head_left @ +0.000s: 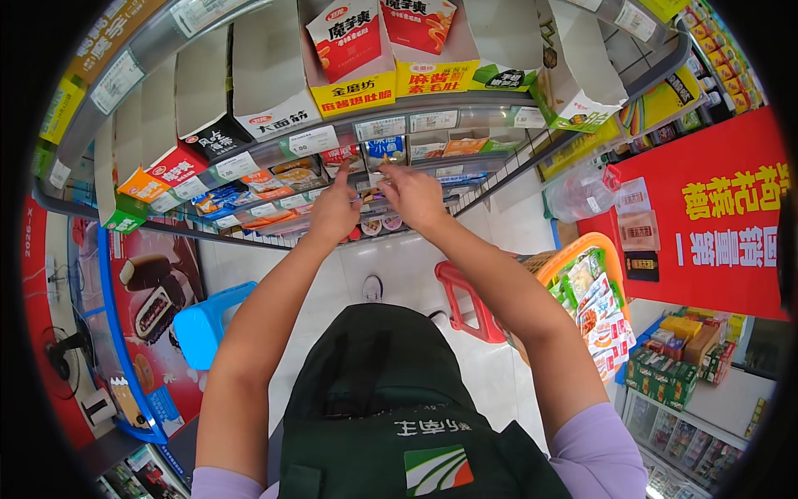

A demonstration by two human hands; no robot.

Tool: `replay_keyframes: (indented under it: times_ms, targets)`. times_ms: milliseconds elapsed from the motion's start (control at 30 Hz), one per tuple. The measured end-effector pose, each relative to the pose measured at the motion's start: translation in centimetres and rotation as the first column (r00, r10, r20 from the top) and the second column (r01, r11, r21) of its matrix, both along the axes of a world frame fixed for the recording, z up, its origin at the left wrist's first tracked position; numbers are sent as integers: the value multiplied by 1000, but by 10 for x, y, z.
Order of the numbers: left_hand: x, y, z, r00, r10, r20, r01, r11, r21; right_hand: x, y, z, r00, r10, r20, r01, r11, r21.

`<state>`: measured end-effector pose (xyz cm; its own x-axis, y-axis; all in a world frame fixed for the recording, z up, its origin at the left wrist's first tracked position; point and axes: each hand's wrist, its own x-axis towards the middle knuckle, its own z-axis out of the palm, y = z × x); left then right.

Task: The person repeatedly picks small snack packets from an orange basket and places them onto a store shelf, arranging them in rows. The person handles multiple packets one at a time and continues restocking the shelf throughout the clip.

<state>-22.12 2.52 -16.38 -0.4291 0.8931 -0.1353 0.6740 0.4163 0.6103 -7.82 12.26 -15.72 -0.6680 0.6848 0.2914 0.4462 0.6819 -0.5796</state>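
Both my hands reach into a wire snack rack in front of me. My left hand (335,211) has its index finger raised at the lower edge of a red snack packet (340,156) on the second tier. No item shows in that hand. Beside it, my right hand (414,194) has its fingertips just below a blue snack packet (385,148); whether they pinch anything is hidden. Above my hands, the top tier (374,103) carries open cardboard display boxes (274,68), and two of these hold red snack packets (345,40).
An orange basket (608,243) of snack packets stands to my right, next to a red plastic stool (467,305). On the left is a blue plastic stool (199,334). A large clear plastic bottle (580,193) stands by a red-covered counter (717,212). A blue-edged freezer (118,324) is at far left.
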Motion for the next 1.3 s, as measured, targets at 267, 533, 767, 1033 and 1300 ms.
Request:
replay_keyframes:
  times_ms: [267, 533, 767, 1033, 1300]
  targets:
    - [-4, 14, 7, 993, -37, -111, 23, 992, -126, -16, 12, -21, 997, -72, -2, 72, 997, 10]
    - [-8, 10, 1, 998, -37, -54, 32, 995, -90, -33, 13, -21, 993, -118, 27, 119, 992, -47]
    - [-11, 12, 3, 998, -46, -32, 44, 997, -66, -35, 29, -43, 989, -120, -84, 118, 992, -34]
    - [-9, 14, 3, 995, 12, 94, -26, 989, 147, -28, 14, -35, 997, -76, -9, 76, 995, -72]
    - [33, 38, 28, 971, -119, 207, 64, 964, 258, 26, -5, -21, 966, -193, -173, 118, 922, -369]
